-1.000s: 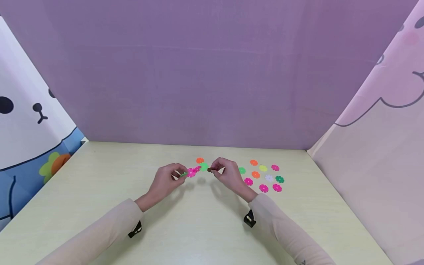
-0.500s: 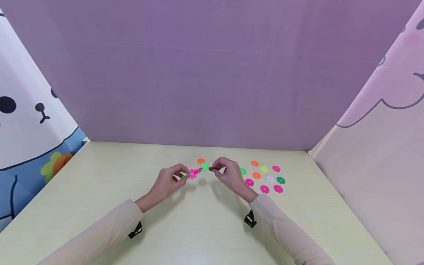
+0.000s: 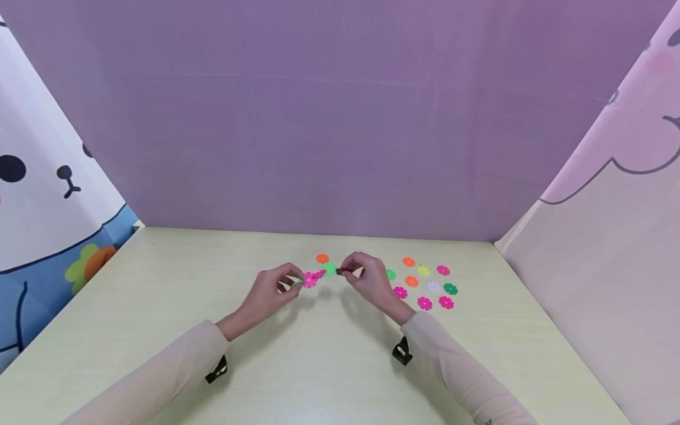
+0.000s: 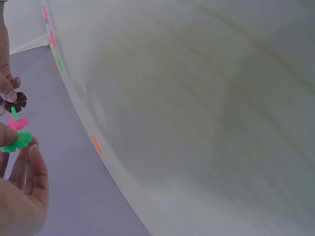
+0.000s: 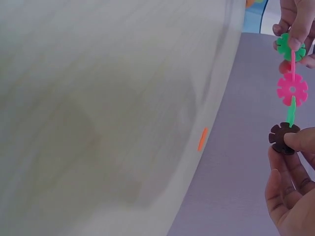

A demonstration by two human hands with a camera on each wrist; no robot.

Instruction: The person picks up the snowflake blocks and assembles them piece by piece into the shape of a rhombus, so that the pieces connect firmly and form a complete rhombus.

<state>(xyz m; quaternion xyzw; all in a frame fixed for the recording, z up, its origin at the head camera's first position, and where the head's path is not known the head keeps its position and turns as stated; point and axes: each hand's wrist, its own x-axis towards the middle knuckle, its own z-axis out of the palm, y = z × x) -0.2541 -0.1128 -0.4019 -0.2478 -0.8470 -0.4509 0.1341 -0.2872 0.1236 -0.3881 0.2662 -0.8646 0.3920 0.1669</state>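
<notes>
Between my two hands, held above the table, stretches a short chain of flower-shaped notched plastic discs. My left hand [image 3: 271, 290] pinches the green disc [image 5: 290, 46] at its left end between thumb and fingers. Two pink discs come after it, one edge-on and one pink disc [image 5: 292, 89] facing the right wrist camera. A light green disc [image 5: 291, 112] follows, seen edge-on. At the right end, my right hand [image 3: 370, 282] pinches a brown disc [image 5: 284, 137], which meets the light green disc's edge. How deep their slots engage cannot be told.
Right of my right hand lie several loose discs: orange [image 3: 411, 281], yellow [image 3: 423, 270], white [image 3: 432, 287], dark green [image 3: 450, 289] and pink [image 3: 424, 303] among them. One orange disc [image 3: 322, 258] lies behind the chain. A purple panel [image 3: 319, 147] rises behind the table [image 3: 319, 366].
The head view has shifted slightly. Both hands keep their hold on the chain's ends, nearly still. The light green disc beside the brown one looks slightly turned.
</notes>
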